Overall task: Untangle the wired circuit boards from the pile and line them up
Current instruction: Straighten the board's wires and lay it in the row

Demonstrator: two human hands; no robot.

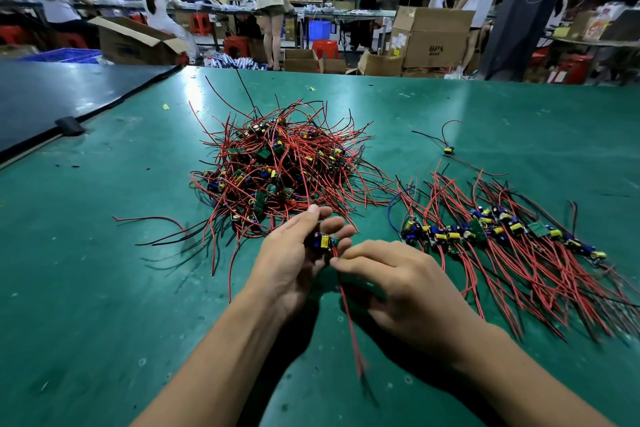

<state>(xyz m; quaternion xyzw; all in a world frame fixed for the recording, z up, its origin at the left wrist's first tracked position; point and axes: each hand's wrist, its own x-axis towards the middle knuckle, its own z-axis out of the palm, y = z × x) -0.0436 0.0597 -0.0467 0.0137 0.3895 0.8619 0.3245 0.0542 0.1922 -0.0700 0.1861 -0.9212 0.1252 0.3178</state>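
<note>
A tangled pile of small circuit boards with red and black wires (280,163) lies in the middle of the green table (104,288). To its right, a row of boards (498,229) lies lined up, wires trailing toward me. My left hand (294,260) holds one small board (323,241) with yellow and blue parts just in front of the pile. My right hand (401,284) pinches that board's red wire (349,315) right below the board; the wire hangs down toward me. One lone board (449,150) lies apart, behind the row.
A dark mat (52,97) covers the table's far left corner, edged by a black strip with a clip (69,125). Cardboard boxes (429,35), red stools and several people stand beyond the table's far edge. Small scraps dot the green surface.
</note>
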